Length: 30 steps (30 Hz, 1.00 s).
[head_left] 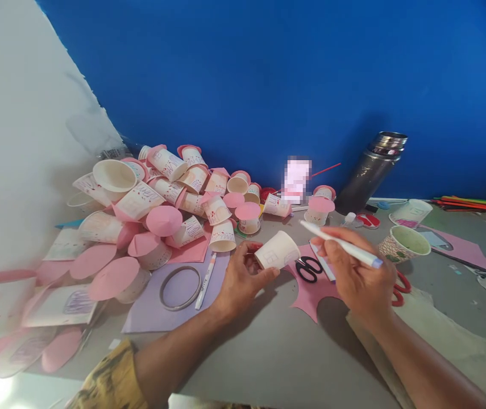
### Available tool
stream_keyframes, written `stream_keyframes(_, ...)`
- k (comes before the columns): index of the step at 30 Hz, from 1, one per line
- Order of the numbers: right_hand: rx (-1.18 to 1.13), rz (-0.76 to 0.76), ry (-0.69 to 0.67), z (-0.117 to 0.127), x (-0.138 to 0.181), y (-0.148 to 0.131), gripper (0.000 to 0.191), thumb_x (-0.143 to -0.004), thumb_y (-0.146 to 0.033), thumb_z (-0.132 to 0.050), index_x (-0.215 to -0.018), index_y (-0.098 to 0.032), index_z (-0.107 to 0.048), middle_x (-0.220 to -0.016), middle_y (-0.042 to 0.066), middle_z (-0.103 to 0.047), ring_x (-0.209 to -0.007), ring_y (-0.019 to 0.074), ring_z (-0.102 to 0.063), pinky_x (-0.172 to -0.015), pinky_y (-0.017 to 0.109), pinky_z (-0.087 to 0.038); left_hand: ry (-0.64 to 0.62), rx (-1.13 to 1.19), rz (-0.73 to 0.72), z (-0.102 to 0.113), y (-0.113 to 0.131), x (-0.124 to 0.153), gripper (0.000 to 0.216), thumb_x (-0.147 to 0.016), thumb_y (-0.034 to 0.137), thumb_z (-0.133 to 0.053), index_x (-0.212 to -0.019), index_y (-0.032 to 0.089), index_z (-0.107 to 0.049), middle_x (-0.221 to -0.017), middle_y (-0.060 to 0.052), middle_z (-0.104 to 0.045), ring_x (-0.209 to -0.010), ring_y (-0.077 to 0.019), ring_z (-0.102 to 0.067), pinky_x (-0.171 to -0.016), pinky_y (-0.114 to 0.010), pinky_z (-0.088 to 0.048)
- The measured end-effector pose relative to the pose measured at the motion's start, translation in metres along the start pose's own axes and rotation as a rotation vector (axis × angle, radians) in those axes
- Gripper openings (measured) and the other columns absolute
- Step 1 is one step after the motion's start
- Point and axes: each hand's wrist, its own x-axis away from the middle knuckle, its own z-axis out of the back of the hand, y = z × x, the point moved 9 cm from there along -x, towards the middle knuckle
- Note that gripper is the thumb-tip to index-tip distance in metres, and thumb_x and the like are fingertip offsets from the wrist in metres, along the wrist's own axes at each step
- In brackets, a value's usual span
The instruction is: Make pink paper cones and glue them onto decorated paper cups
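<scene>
My left hand (243, 276) grips a small white paper cup (277, 250), held on its side with faint drawn squares on its wall. My right hand (356, 272) is closed on a white marker (340, 244) with a lilac end, held slanted just right of the cup. Between and below the hands, black-handled scissors (308, 268) lie on a pink paper sheet (311, 292) on the grey table (277, 352).
A big heap of decorated paper cups with pink paper lids (161, 196) fills the left. A metal ring (180, 287) and a second pen (206, 273) lie on lilac paper. A dark steel flask (370, 173), two more cups (403, 243) and coloured sticks (477, 204) stand right, before a blue wall.
</scene>
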Motion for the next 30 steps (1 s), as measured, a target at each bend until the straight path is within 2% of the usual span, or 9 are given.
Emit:
stream_keyframes(2, 0.005, -0.102, -0.041, -0.005, -0.002, 0.015, 0.022, -0.098, -0.032, -0.058, -0.113, -0.022, -0.071, -0.092, 0.006, -0.080, -0.070, 0.0188, -0.073, -0.060, 0.028, -0.057, -0.039, 0.116, 0.065, -0.005, -0.006, 0.001, 0.051, -0.069, 0.032, -0.086, -0.107, 0.019, -0.054, -0.109, -0.011, -0.069, -0.103, -0.0258, -0.066, -0.083, -0.036, -0.051)
stream_keyframes(5, 0.040, -0.152, -0.143, -0.019, 0.000, 0.025, 0.020, -0.093, -0.035, -0.065, -0.107, -0.023, -0.073, -0.097, 0.006, -0.080, -0.081, 0.0211, -0.074, -0.067, 0.029, -0.057, -0.037, 0.150, 0.111, -0.009, -0.011, 0.005, 0.052, -0.066, 0.030, -0.088, -0.105, 0.019, -0.055, -0.106, -0.009, -0.069, -0.098, -0.0233, -0.066, -0.080, -0.034, -0.051)
stream_keyframes(8, 0.054, -0.178, -0.172, -0.024, 0.002, 0.026, 0.014, -0.089, -0.031, -0.068, -0.099, -0.024, -0.074, -0.091, 0.002, -0.078, -0.075, 0.0186, -0.070, -0.065, 0.027, -0.054, -0.070, 0.167, 0.109, -0.014, -0.013, 0.009, 0.054, -0.065, 0.027, -0.090, -0.104, 0.020, -0.055, -0.103, -0.005, -0.068, -0.098, -0.0215, -0.065, -0.081, -0.033, -0.051)
stream_keyframes(12, 0.009, -0.210, -0.171, -0.020, 0.000, 0.023, 0.008, -0.086, -0.028, -0.069, -0.090, -0.023, -0.074, -0.075, -0.002, -0.072, -0.058, 0.0128, -0.061, -0.051, 0.022, -0.047, -0.204, 0.257, 0.139, -0.025, -0.014, 0.011, 0.051, -0.066, 0.028, -0.091, -0.107, 0.018, -0.061, -0.108, -0.007, -0.068, -0.099, -0.0205, -0.064, -0.082, -0.031, -0.049)
stream_keyframes(18, 0.029, -0.178, -0.262, -0.025, 0.001, 0.019, 0.007, -0.086, -0.026, -0.070, -0.091, -0.024, -0.074, -0.077, -0.002, -0.074, -0.063, 0.0140, -0.064, -0.059, 0.024, -0.049, -0.422, 0.596, 0.376, -0.047, -0.019, 0.020, 0.054, -0.073, 0.037, -0.086, -0.118, 0.013, -0.067, -0.116, -0.014, -0.069, -0.101, -0.0232, -0.065, -0.090, -0.035, -0.050)
stream_keyframes(22, 0.016, -0.080, -0.342, -0.032, 0.004, 0.010, 0.009, -0.090, -0.024, -0.066, -0.096, -0.024, -0.073, -0.085, -0.001, -0.076, -0.067, 0.0153, -0.068, -0.065, 0.026, -0.052, -0.505, 0.596, 0.497, -0.052, -0.027, 0.027, 0.054, -0.083, 0.046, -0.076, -0.120, 0.008, -0.067, -0.107, -0.019, -0.072, -0.096, -0.0294, -0.070, -0.089, -0.043, -0.053)
stream_keyframes(24, -0.001, 0.036, -0.310, -0.028, 0.002, -0.002, 0.011, -0.092, -0.021, -0.065, -0.099, -0.024, -0.072, -0.092, 0.001, -0.077, -0.076, 0.0170, -0.071, -0.071, 0.028, -0.054, -0.523, 0.595, 0.538, -0.052, -0.030, 0.029, 0.051, -0.084, 0.043, -0.075, -0.120, 0.007, -0.067, -0.106, -0.020, -0.073, -0.096, -0.0314, -0.072, -0.089, -0.044, -0.054)
stream_keyframes(28, -0.035, 0.255, -0.100, -0.002, -0.001, -0.030, 0.017, -0.091, -0.013, -0.064, -0.104, -0.023, -0.071, -0.091, 0.003, -0.077, -0.080, 0.0172, -0.070, -0.073, 0.028, -0.054, -0.415, 0.639, 0.492, -0.040, -0.028, 0.019, 0.045, -0.084, 0.033, -0.075, -0.121, 0.009, -0.067, -0.109, -0.016, -0.074, -0.099, -0.0320, -0.073, -0.094, -0.046, -0.054)
stream_keyframes(30, -0.050, 0.272, -0.110, -0.001, 0.002, -0.036, 0.015, -0.091, -0.013, -0.064, -0.101, -0.023, -0.070, -0.085, 0.002, -0.075, -0.073, 0.0165, -0.069, -0.066, 0.028, -0.054, -0.364, 0.660, 0.463, -0.035, -0.026, 0.015, 0.043, -0.085, 0.034, -0.075, -0.119, 0.009, -0.067, -0.108, -0.016, -0.074, -0.099, -0.0310, -0.073, -0.094, -0.044, -0.055)
